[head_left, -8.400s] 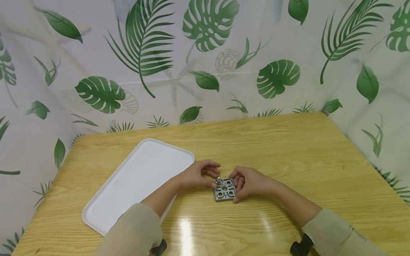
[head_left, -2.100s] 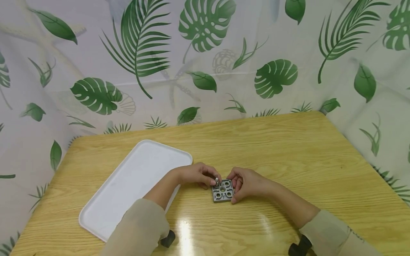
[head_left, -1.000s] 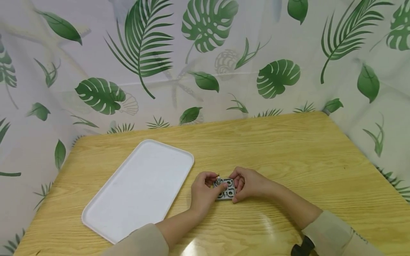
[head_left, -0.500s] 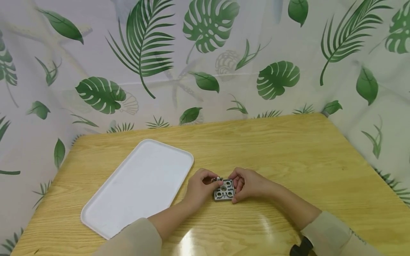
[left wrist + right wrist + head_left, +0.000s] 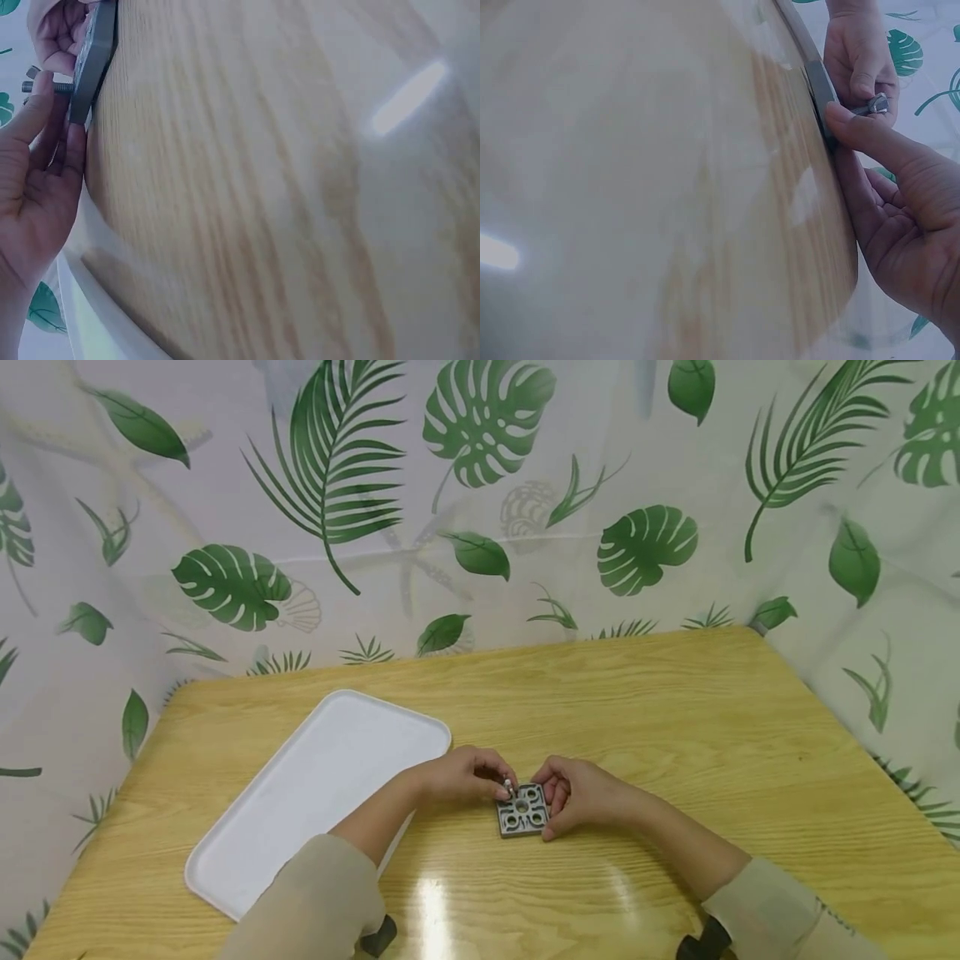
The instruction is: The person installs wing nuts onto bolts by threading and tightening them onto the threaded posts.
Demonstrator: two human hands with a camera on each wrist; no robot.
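A grey square metal plate [image 5: 522, 811] with round holes lies on the wooden table. From its far left hole a threaded bolt [image 5: 61, 88] stands upright, with what looks like a small wing nut [image 5: 879, 103] on it. My left hand [image 5: 459, 774] is at that corner, thumb and fingers pinching the wing nut. On the plate's right side, my right hand [image 5: 588, 793] grips the edge between thumb and fingers. In the left wrist view, the left thumb [image 5: 34, 112] lies over part of the bolt. The plate's underside is hidden.
A white tray [image 5: 315, 793] lies slanted on the left of the table [image 5: 637, 693], partly under my left forearm. Behind and beside the table hangs a leaf-patterned cloth [image 5: 555, 568].
The left hand's thumb reached over the plate a second ago; it has swung back left and the wrist has turned, bringing the forearm over the tray. The right hand and plate stay nearly put.
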